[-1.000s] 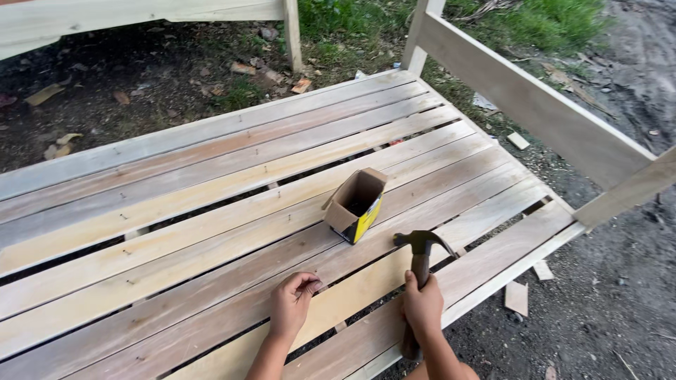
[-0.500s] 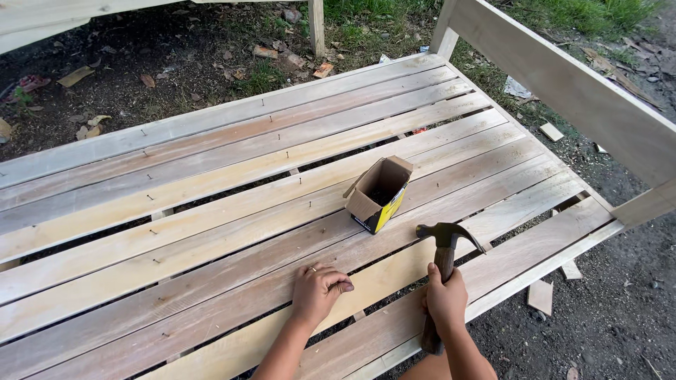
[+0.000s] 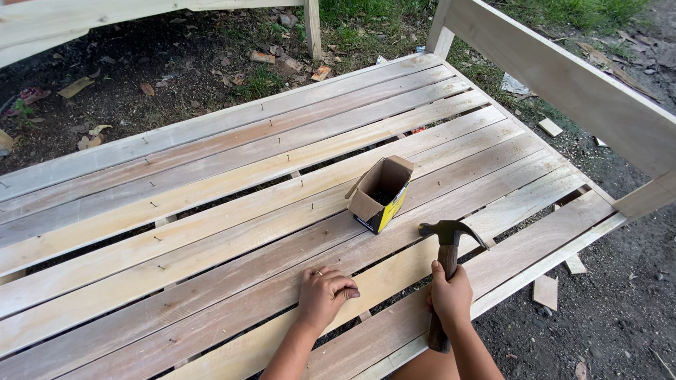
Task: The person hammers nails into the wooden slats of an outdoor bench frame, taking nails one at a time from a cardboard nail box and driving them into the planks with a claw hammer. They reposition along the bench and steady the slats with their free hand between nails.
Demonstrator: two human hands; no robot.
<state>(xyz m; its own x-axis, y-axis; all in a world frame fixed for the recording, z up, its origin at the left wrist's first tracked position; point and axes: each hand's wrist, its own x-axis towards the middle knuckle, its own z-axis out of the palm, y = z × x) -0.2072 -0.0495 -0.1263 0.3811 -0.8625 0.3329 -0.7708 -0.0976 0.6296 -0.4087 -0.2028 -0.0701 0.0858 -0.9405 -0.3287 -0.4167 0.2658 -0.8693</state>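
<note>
Just below the open cardboard box (image 3: 379, 194), a dark-headed, wooden-handled claw hammer (image 3: 445, 270) stands gripped tight in the right hand (image 3: 451, 298), while the left hand (image 3: 324, 294) pinches its fingertips together on a slat (image 3: 211, 281).

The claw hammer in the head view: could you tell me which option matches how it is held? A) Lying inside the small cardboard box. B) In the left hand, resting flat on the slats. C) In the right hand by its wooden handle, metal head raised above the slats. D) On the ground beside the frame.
C: the right hand grips the wooden handle of the claw hammer, with the head up over the wooden slats.
</note>
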